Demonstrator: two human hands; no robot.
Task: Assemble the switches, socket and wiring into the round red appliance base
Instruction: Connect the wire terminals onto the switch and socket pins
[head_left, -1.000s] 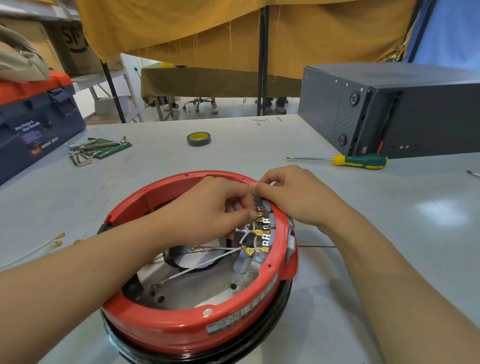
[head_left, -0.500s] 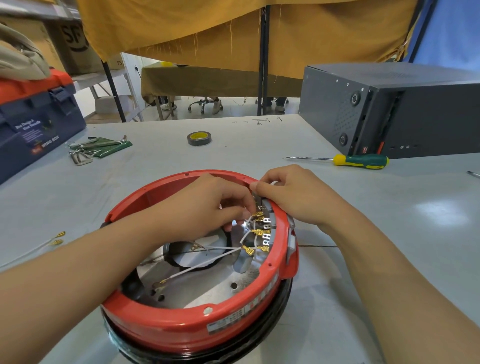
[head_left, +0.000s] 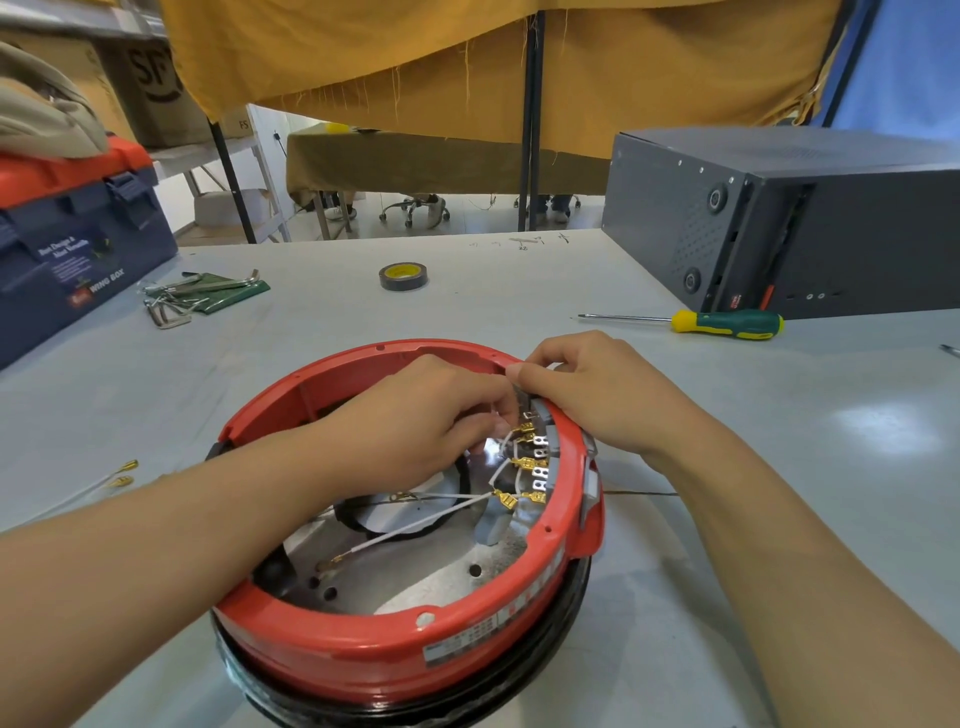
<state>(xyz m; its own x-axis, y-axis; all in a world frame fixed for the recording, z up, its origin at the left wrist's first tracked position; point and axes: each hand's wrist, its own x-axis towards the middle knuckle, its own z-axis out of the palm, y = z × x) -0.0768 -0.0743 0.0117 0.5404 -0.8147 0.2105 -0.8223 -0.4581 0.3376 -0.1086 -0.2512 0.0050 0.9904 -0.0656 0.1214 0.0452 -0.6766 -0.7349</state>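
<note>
meanwhile both hands, left (head_left: 415, 415) and right (head_left: 597, 389), pinch wires (head_left: 441, 512) at the red base (head_left: 395, 649) rim, hiding the switches; screwdriver (head_left: 727, 323) and tape (head_left: 403, 276) lie well behind.

Left hand (head_left: 415, 415) has drawn its fingertips slightly back from the switch terminals (head_left: 535, 457) at the red base (head_left: 395, 654) rim. More brass connectors now exposed; right hand (head_left: 597, 389) position unaltered

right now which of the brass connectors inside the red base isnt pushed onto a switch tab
The brass connector ending the long white wire: it lies loose on the metal floor, while the others crowd the switch tabs by the rim.
</note>
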